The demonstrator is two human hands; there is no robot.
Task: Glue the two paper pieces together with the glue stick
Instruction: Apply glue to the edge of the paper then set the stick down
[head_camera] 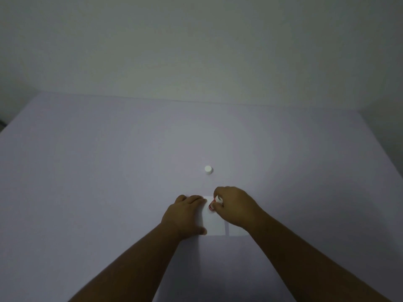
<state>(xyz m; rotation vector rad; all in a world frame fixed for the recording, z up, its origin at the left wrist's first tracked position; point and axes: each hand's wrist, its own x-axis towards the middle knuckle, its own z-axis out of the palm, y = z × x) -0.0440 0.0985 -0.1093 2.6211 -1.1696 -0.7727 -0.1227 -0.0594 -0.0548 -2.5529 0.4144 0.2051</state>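
Observation:
Two white paper pieces lie side by side on the table, near me. The left piece (pixel 214 223) is pinned flat under my left hand (pixel 185 214), whose fingers rest spread on its left part. My right hand (pixel 236 207) grips a red and white glue stick (pixel 214 203), tilted with its tip down on the upper part of the left piece. The right piece (pixel 236 231) lies just to the right, mostly hidden under my right hand and wrist. The glue stick's white cap (pixel 208 170) stands alone on the table farther away.
The table (pixel 109 182) is a plain pale lilac surface reaching to a pale wall behind. Its far edge runs across the view, and its left and right edges slope away at the sides.

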